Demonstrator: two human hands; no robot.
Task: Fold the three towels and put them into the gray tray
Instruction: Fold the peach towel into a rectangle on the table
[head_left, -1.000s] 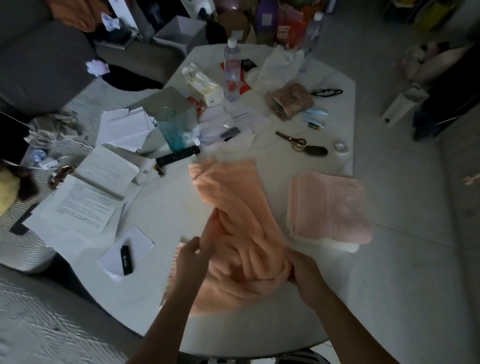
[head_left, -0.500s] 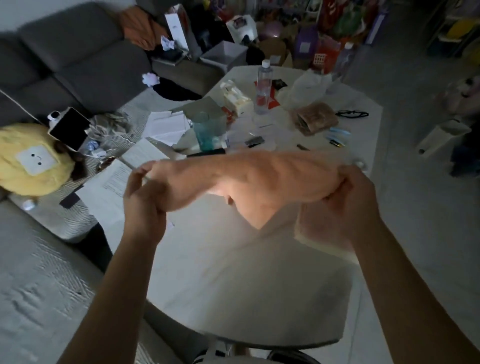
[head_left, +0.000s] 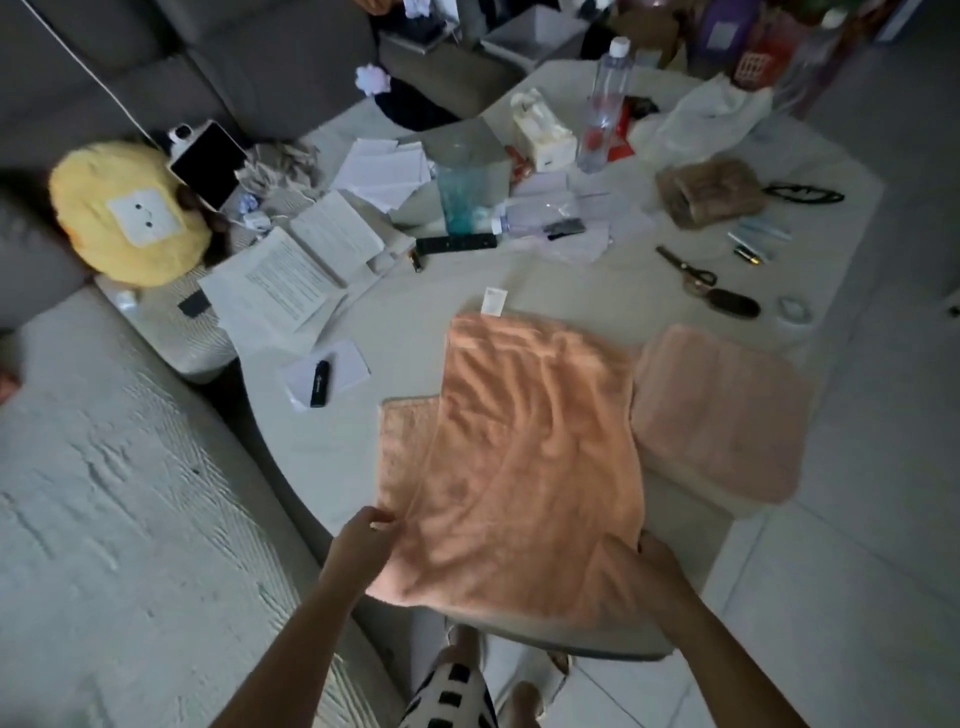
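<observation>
A: From the head camera, what do the hands have?

B: The left hand (head_left: 363, 540) pinches the near left corner of the orange towel (head_left: 524, 457), fingers curled onto the cloth. The right hand (head_left: 657, 564) is at the near right corner, with its fingers tucked under the edge, gripping it as far as I can see.

A: And the towel itself?

B: It lies spread on the white table (head_left: 597, 291), running away from both hands, its near edge draped over the table's rim between them. A white label (head_left: 493, 301) sticks out at the far edge. On the left-hand side, a second layer of the same cloth shows beyond the top layer.

A: Anything beside it?

B: Just past the right hand, touching the orange towel's right edge, lies a folded pink towel (head_left: 722, 415). I can't tell whether something lies beneath it.

A: Further out?

B: Beyond the left hand, a black lighter (head_left: 320, 384) on paper; far beyond the towel, a remote (head_left: 456, 243), scissors (head_left: 685, 270) and a clear bottle (head_left: 605, 109).
</observation>
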